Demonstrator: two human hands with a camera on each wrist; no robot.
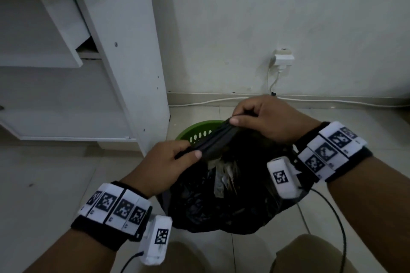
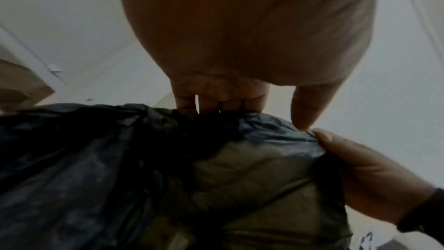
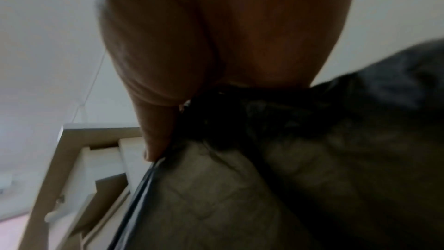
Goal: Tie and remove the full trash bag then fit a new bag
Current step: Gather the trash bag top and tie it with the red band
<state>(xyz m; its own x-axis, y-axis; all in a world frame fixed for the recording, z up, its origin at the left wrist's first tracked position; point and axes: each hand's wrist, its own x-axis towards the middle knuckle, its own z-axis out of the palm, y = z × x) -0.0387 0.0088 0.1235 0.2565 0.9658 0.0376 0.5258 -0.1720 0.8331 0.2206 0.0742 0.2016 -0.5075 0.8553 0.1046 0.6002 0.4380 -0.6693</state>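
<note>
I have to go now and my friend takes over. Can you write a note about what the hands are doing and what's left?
Left hand and right hand each pinch the gathered rim of the black trash bag.
The bag sits full in the green bin on the floor, top pulled together.
Done: rim gathered.
Left: knot it, lift it out, fit a new bag. No new bag in view.

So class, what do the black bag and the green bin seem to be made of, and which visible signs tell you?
Black bag: thin plastic film, slightly glossy; it crinkles, gathers in folds and shows pale contents through it. Green bin: probably rigid moulded plastic, smooth finish; it has an even rim and a row of oval holes.
</note>
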